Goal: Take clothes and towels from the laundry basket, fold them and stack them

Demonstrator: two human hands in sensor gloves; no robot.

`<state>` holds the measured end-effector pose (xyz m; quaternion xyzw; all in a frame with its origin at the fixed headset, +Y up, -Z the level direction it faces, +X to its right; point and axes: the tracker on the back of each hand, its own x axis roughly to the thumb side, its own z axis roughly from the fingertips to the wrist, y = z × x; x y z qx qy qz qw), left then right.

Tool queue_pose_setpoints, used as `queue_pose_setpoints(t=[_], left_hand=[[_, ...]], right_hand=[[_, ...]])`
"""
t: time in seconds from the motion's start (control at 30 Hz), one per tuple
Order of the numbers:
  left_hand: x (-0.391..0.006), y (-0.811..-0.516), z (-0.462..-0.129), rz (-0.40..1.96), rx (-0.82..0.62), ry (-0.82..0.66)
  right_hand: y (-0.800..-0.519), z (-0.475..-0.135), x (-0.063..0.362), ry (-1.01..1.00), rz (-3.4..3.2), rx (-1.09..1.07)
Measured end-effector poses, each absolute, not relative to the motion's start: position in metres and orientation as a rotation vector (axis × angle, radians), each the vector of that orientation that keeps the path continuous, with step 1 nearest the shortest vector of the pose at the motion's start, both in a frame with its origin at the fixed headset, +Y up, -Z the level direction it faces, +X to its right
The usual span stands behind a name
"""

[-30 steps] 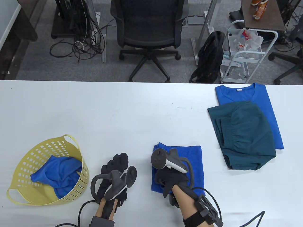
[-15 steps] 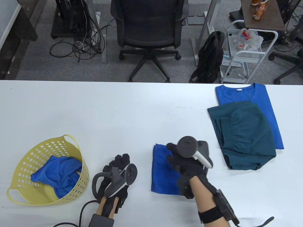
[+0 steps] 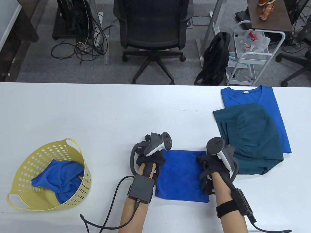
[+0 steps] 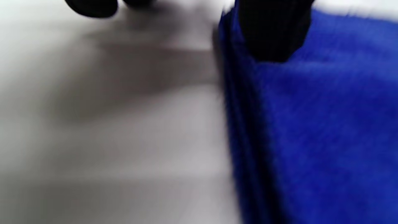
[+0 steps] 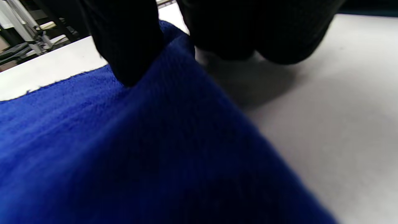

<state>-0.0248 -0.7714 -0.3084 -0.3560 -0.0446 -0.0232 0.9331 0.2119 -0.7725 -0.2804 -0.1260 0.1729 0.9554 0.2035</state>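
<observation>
A folded blue towel [image 3: 182,174] lies flat near the table's front edge, between my two hands. My left hand [image 3: 155,157] pinches its far left corner. In the left wrist view a dark fingertip [image 4: 273,31] lies on the towel [image 4: 311,124] by its layered left edge. My right hand [image 3: 206,162] pinches the far right corner. The right wrist view shows the thumb [image 5: 127,46] on top of the towel [image 5: 124,149], which rises a little there, with curled fingers just past the edge. A yellow laundry basket [image 3: 73,143] at the front left holds a crumpled blue garment [image 3: 60,177].
A teal garment [image 3: 250,138] lies folded on a blue shirt [image 3: 267,97] at the right side of the white table [image 3: 121,116], close to my right hand. An office chair [image 3: 153,36] and a wire cart [image 3: 252,53] stand beyond the far edge.
My left hand left its spot beside the basket and went right to the towel's far left corner. My right hand slid off the towel's top to its far right corner.
</observation>
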Motion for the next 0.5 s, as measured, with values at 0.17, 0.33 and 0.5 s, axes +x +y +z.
queue_pose_setpoints(t=[0.17, 0.33, 0.5], left_hand=[[-0.02, -0.772, -0.308, -0.039, -0.73, -0.15], [-0.025, -0.757, -0.292, -0.08, -0.53, -0.281], [-0.042, -0.69, -0.28, 0.122, -0.286, -0.25]], right_hand=[[-0.749, -0.279, 0.21, 0.377, 2.467, 0.088], [-0.71, -0.262, 0.215, 0.411, 2.195, 0.529], [-0.677, -0.245, 0.243, 0.15, 2.284, 0.413]])
